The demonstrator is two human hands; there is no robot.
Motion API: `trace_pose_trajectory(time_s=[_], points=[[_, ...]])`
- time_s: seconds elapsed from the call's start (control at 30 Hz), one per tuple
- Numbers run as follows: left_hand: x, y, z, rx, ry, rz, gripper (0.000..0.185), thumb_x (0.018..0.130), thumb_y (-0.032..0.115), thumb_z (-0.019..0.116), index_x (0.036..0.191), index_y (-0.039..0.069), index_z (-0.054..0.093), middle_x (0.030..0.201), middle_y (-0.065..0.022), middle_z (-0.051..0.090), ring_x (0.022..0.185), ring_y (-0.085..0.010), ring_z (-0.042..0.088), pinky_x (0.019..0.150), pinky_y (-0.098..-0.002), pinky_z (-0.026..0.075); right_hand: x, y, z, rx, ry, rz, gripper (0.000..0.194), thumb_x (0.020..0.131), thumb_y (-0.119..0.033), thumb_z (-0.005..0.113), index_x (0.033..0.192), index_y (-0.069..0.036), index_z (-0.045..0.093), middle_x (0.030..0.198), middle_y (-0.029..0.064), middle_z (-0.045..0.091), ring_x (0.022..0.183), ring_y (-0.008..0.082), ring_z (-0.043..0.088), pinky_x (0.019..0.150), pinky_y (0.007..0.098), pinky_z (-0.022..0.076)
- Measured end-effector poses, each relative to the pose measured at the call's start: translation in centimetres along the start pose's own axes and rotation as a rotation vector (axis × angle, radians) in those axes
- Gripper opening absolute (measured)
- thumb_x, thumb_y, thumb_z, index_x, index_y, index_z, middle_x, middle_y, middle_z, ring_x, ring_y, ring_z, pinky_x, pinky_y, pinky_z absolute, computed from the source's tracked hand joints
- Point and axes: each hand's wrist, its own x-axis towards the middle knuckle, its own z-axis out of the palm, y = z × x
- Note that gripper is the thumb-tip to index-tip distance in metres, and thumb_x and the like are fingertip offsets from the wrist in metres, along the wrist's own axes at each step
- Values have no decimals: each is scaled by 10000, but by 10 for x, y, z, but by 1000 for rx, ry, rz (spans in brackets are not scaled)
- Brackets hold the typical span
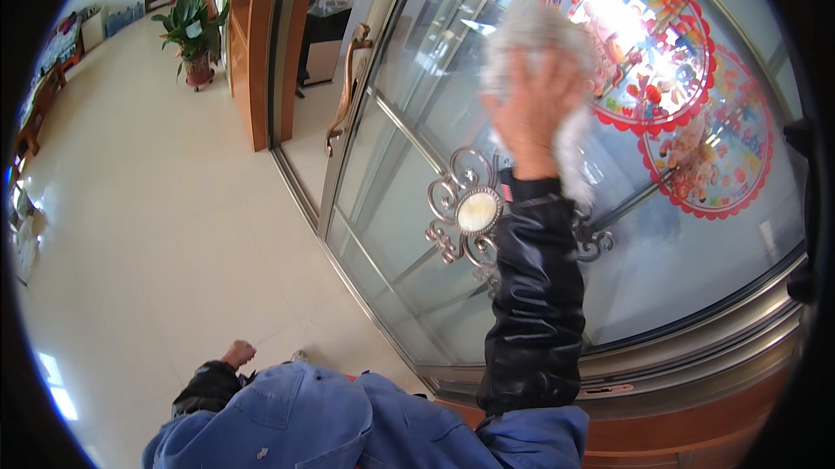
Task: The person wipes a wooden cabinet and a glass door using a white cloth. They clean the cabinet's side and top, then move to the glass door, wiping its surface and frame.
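My right hand (540, 103), blurred, is raised with its palm on a white fluffy cloth (538, 32), pressing it to the glass door panel (626, 293). One end of the cloth hangs beside the wrist. Just right of the hand is a round sticker with a red scalloped rim (691, 19), and a paler, similar round shape lies below it. A scrolled metal ornament with an oval center (478, 211) sits left of my black sleeve. My left hand (240, 353) hangs low at my left side, its fingers curled, with nothing visible in it.
A curved bronze door handle (349, 87) is on the metal frame to the left. The door track (297, 185) crosses the tiled floor. An orange-brown wooden door casing (251, 45) stands behind it. Farther off are a potted plant (189, 28) and wooden seating at the far left.
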Motion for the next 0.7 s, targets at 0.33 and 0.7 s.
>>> trace_pose_trajectory(time_s=[0.33,0.7], points=[[-80,-23,38,379,-108,-42,121,793,221,654,763,164,757,727,-32,732,656,-215,710,554,-394,530,138,-16,90,-146,105,-233,327,927,-173,595,1230,-251,687,1505,87,450,1386,362,373,1121,608,257],[-4,-6,14,339,-131,123,158,854,223,610,809,154,745,688,-3,714,596,-165,688,533,-343,531,171,175,-139,-719,264,39,606,844,-190,688,1418,-273,514,1478,143,445,1381,394,395,1092,567,350]])
